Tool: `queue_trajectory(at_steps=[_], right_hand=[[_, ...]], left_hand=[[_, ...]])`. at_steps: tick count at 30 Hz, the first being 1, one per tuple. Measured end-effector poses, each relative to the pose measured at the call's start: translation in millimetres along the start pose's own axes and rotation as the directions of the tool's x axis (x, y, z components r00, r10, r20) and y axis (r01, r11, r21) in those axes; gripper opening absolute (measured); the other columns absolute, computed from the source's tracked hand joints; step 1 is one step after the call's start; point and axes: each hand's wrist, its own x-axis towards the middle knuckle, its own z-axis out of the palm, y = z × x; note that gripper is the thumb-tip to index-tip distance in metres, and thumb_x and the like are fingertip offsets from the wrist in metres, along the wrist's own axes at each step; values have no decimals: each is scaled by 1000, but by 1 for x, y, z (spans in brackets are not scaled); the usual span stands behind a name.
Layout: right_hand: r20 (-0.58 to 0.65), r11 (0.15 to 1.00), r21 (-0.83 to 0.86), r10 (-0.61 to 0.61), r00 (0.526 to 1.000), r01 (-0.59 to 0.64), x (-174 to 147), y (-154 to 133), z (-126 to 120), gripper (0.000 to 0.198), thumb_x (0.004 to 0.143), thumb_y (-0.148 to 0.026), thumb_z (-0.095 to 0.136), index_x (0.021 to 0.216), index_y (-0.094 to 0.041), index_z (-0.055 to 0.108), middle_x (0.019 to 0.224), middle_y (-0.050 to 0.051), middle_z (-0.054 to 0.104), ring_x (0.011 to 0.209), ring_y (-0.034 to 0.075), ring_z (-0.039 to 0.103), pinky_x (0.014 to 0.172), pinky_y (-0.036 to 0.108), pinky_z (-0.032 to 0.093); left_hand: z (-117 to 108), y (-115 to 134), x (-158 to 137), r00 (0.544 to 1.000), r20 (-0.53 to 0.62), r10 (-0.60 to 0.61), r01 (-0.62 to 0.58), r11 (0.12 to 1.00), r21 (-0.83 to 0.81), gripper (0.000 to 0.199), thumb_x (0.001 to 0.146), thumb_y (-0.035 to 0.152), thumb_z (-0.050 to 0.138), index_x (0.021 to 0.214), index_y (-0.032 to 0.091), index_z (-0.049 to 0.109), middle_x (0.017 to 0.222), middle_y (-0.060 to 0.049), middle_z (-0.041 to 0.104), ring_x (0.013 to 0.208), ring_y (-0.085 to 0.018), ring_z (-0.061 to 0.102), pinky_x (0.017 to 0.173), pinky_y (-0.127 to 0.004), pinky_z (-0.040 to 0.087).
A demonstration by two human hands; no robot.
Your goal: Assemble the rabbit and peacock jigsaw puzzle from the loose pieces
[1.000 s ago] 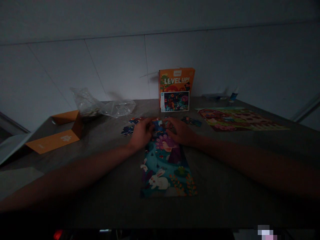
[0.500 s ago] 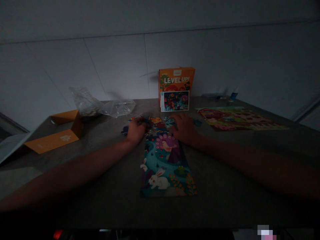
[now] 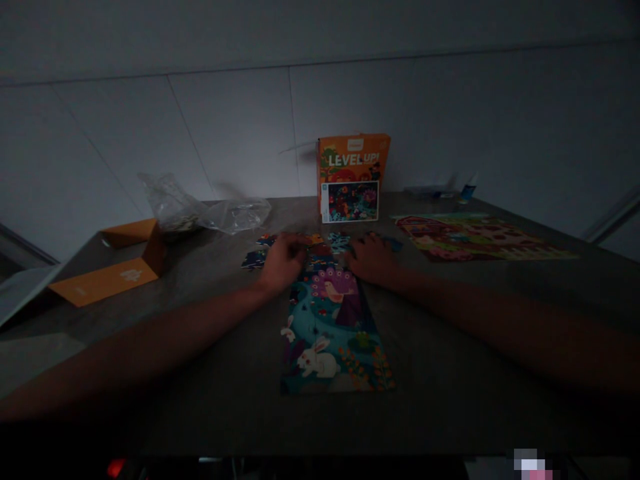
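A partly assembled jigsaw puzzle [image 3: 320,327] lies on the table in front of me, showing white rabbits, a frog and a purple peacock. Beyond its far edge spread several loose puzzle pieces [image 3: 339,241], dark blue, orange and teal. My left hand [image 3: 284,261] is among them on the left, its fingers curled together; what they hold, if anything, is too dark to make out. On the right, my right hand [image 3: 373,259] rests palm down with its fingers spread, touching the pieces at the right of the heap.
An orange "LEVEL UP!" box [image 3: 353,143] stands by the wall, a picture card [image 3: 350,202] leaning on it. At left are an open orange box [image 3: 107,280] and clear plastic bags [image 3: 235,217]. A second puzzle [image 3: 480,239] and a small bottle [image 3: 468,191] are at right.
My left hand has shifted right, over the orange pieces. My right hand has drawn slightly back and right, uncovering teal pieces. The assembled part of the puzzle looks unchanged.
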Motion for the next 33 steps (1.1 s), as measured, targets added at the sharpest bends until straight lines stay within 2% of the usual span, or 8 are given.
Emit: queue_trajectory(at_steps=[2, 5, 7, 8, 20, 33], right_hand=[[-1, 999, -9, -47, 999, 47, 1, 1, -1, 41, 99, -36, 44, 122, -12, 68, 129, 24, 64, 129, 41, 53, 101, 56, 47], [-8, 995, -18, -103, 995, 102, 2, 2, -2, 36, 99, -32, 46, 117, -12, 69, 125, 21, 67, 123, 37, 57, 101, 51, 47], [-9, 991, -11, -133, 991, 133, 3, 1, -4, 34, 99, -30, 47, 116, -12, 69, 123, 19, 69, 119, 34, 60, 102, 48, 45], [-9, 990, -5, -141, 990, 141, 3, 0, -5, 33, 98, -30, 47, 115, -12, 70, 123, 18, 69, 117, 33, 61, 102, 47, 45], [-7, 989, 44, -139, 990, 139, 4, 0, -8, 31, 98, -31, 51, 114, -18, 73, 119, 14, 69, 114, 29, 62, 96, 38, 46], [-60, 989, 59, -132, 989, 135, 7, 4, -3, 28, 95, -24, 55, 113, -18, 74, 113, 15, 70, 110, 32, 60, 93, 43, 45]], left_hand=[[0, 6, -4, 979, 154, 133, -153, 981, 122, 29, 81, 7, 54, 100, 17, 75, 109, -8, 74, 99, -23, 72, 95, -39, 59], [1, 14, -10, 869, 356, 342, -429, 881, 201, 29, 82, 6, 55, 99, 18, 75, 123, -9, 71, 118, -26, 66, 108, -43, 52], [1, 17, -13, 812, 405, 421, -533, 817, 219, 29, 83, 6, 56, 103, 17, 74, 131, -12, 67, 127, -28, 61, 112, -46, 48], [1, 17, -13, 800, 411, 437, -553, 803, 224, 29, 83, 7, 56, 104, 16, 74, 132, -13, 66, 128, -29, 60, 113, -47, 47], [1, 15, -13, 804, 420, 420, -544, 806, 235, 26, 88, 10, 55, 106, 17, 73, 129, -12, 66, 126, -28, 61, 112, -47, 49], [0, 14, -12, 798, 409, 442, -556, 802, 218, 28, 85, 6, 57, 104, 18, 73, 135, -12, 65, 129, -29, 59, 113, -51, 48]])
